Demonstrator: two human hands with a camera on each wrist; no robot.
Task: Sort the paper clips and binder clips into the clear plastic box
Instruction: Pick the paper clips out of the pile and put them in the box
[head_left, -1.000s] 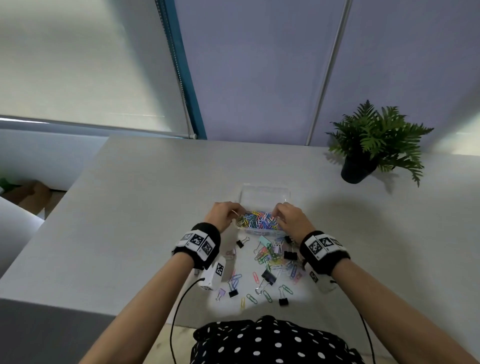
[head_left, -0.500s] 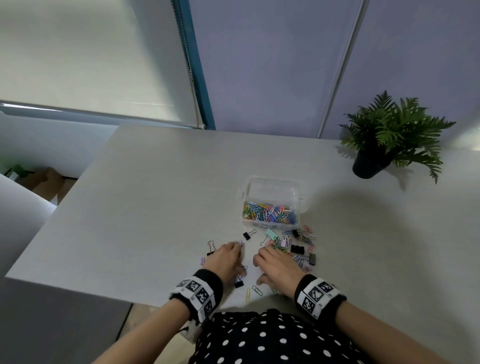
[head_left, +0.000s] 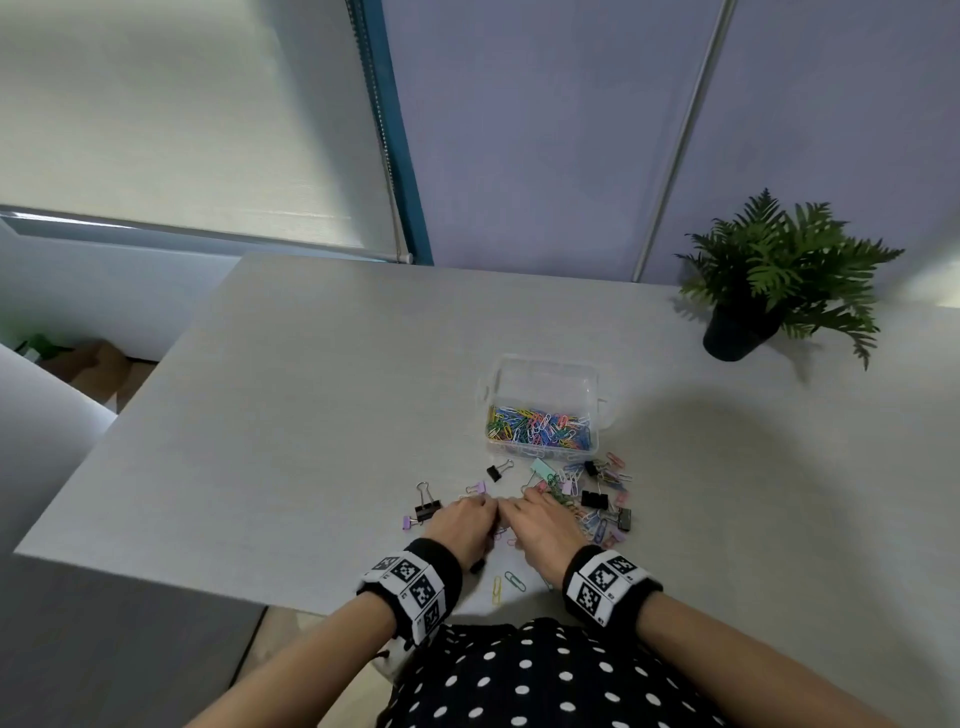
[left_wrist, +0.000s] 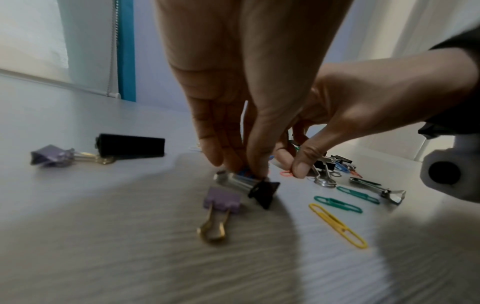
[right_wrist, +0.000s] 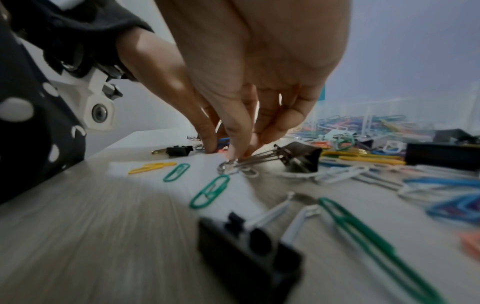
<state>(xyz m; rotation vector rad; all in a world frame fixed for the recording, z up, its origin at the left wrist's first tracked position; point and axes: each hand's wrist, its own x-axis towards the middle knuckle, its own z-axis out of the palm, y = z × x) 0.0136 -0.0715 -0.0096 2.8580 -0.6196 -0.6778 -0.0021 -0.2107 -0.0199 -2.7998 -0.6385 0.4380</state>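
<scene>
**Hands back at the loose clips for another pick**

The pale grey desk (head_left: 311, 415) carries a potted green fern (head_left: 779, 280) at its far right. The clear plastic box (head_left: 541, 365) stands near the middle. Its near compartment holds a bed of coloured paper clips (head_left: 537, 426), and its far compartment looks empty.

1 second ago both hands were at the box rim over those clips. Now the left hand (head_left: 462, 525) and right hand (head_left: 540, 525) are down side by side on the scatter near the desk's front edge. I judge that 1 delivery is finished and a new pick is under way. Many clips are still out, and every binder clip I can see is on the desk.

In the left wrist view, the left hand's fingertips are bunched and pinch a blue paper clip (left_wrist: 244, 173). It lies on the silver handles of a small black binder clip (left_wrist: 263, 192). That clip's long axis runs diagonally, with the handles away and the black body towards the person.

The right hand's fingertips (right_wrist: 236, 152) are drawn together over the wire handle loop of another black binder clip (right_wrist: 302, 158). I cannot tell whether they grip anything.

A yellow paper clip (head_left: 497, 590) lies by the front edge, pointing roughly away from the person.
</scene>
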